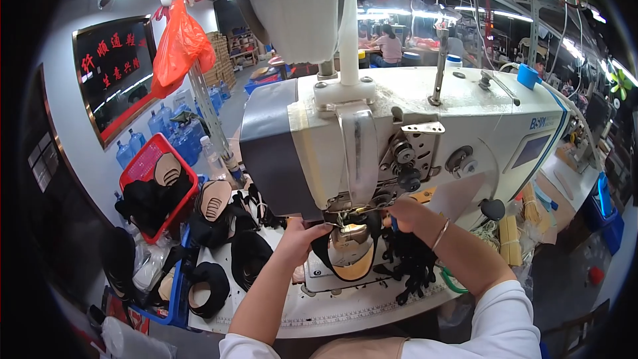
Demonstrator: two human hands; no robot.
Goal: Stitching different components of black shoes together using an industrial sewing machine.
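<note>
Under the head of a large white sewing machine (332, 139), a black shoe upper with a tan sole edge (355, 270) loops around the lit metal bed. My left hand (296, 240) pinches the upper's black rim on the left, thumb pointing toward the needle area. My right hand (407, 215) is closed at the other side of the needle area, close to the upper's right rim. A small blue piece shows beneath its fingers; what they hold is hidden. Just below that hand, a bunch of black straps (411, 259) hangs over the machine bed.
More black shoe uppers (249, 259) lie on the white table at left. A red basket (189, 189) and a blue crate (174, 286) hold others. Wooden strips (510, 240) and a green ring (453, 282) lie at right. Another person (389, 46) sits far back.
</note>
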